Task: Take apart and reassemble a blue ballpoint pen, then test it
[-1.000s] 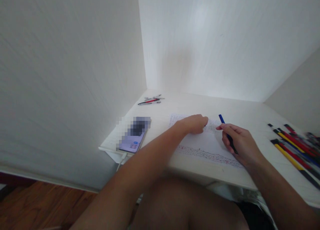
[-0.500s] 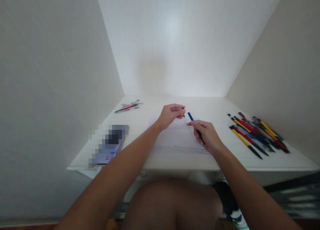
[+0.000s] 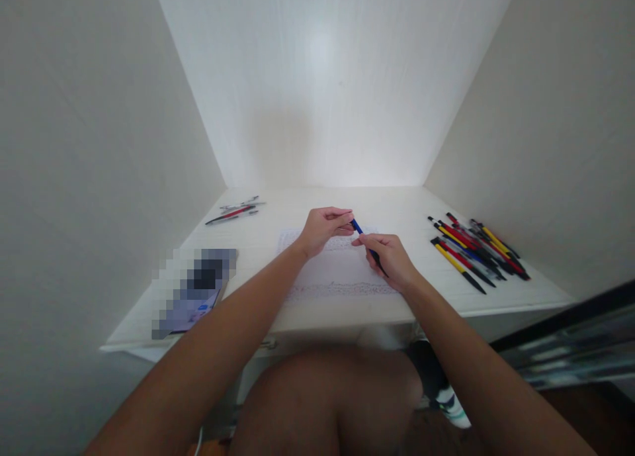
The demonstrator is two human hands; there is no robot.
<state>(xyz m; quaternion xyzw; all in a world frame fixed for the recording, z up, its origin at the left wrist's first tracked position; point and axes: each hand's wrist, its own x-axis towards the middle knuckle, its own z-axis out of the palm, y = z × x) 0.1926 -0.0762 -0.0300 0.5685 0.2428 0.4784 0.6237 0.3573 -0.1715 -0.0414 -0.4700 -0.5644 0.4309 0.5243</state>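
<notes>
My right hand is closed around a blue pen with a black lower section, which slants up and to the left. At the pen's upper end, my left hand pinches with thumb and fingers. A small dark pen part held there is mostly hidden by the fingertips, and I cannot tell whether it is seated in the pen. Beneath both hands lies a sheet of paper with rows of scribbled handwriting.
On the right of the white desk is a pile of pens in yellow, red, blue and black. Several pens, one of them red and black, lie at the back left. A phone, partly blurred out, rests at the front left.
My left hand has come together with the pen's upper end, bringing the small dark part to it; before, there was a gap. The whole view has shifted a little.
</notes>
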